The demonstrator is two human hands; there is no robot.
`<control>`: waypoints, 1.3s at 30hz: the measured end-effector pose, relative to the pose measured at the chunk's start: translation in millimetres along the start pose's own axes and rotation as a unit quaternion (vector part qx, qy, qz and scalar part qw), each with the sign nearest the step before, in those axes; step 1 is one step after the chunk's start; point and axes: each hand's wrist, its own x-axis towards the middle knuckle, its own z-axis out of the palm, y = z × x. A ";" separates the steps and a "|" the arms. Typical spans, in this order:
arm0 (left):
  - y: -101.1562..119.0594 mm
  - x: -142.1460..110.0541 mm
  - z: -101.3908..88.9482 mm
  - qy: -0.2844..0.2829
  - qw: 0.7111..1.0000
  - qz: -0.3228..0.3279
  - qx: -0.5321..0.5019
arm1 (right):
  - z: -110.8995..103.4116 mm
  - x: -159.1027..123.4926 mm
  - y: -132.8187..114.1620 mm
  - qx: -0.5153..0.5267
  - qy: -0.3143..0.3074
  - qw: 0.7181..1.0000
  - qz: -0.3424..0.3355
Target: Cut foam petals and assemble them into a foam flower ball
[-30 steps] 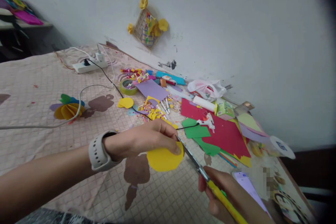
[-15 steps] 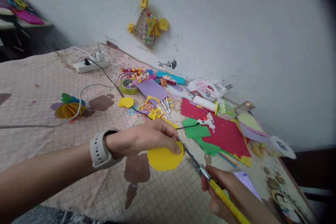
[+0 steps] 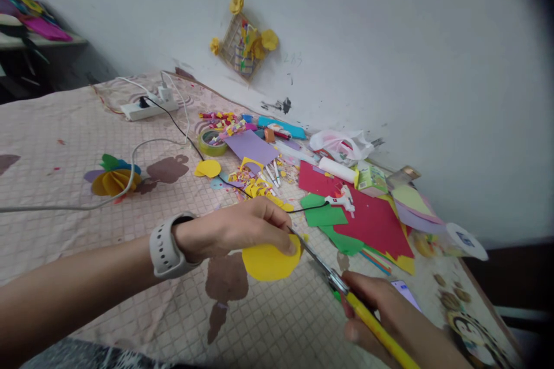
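Note:
My left hand [image 3: 253, 228], with a pale watch on its wrist, pinches a rounded piece of yellow paper [image 3: 269, 261] above the table. In my right hand [image 3: 381, 311] is a pair of scissors [image 3: 329, 273] with a yellow handle. The blades point up and left, at the right edge of the yellow paper beside my left fingertips. A tiny yellow scrap [image 3: 305, 237] shows by the blades. Part of the scissors' handle is hidden by my right fingers.
A glue gun [image 3: 341, 200] lies on red sheets [image 3: 372, 225] near green paper [image 3: 322, 211]. Its black cord runs behind my left hand to a power strip [image 3: 149, 107]. A colourful paper ball [image 3: 113, 177] sits left; a phone [image 3: 405, 295] lies beyond my right hand.
My right hand and the scissors have shifted slightly right and down. A small yellow scrap now shows at the paper's right edge. My left hand has barely moved.

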 end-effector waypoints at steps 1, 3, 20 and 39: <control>-0.9 -0.1 -1.5 -0.002 1.000 0.001 0.003 | -0.2 0.7 3.5 0.003 -0.001 1.000 0.010; -5.7 0.6 -6.6 -0.004 1.000 0.010 0.021 | 1.7 2.8 11.7 -0.002 0.007 0.999 0.037; -110.6 12.5 -47.3 0.328 0.920 0.140 0.165 | 99.7 21.1 102.1 -0.188 0.098 0.971 0.107; -140.0 36.0 -12.9 0.357 0.915 0.173 -0.079 | 114.7 146.4 17.6 0.340 0.207 0.917 -0.028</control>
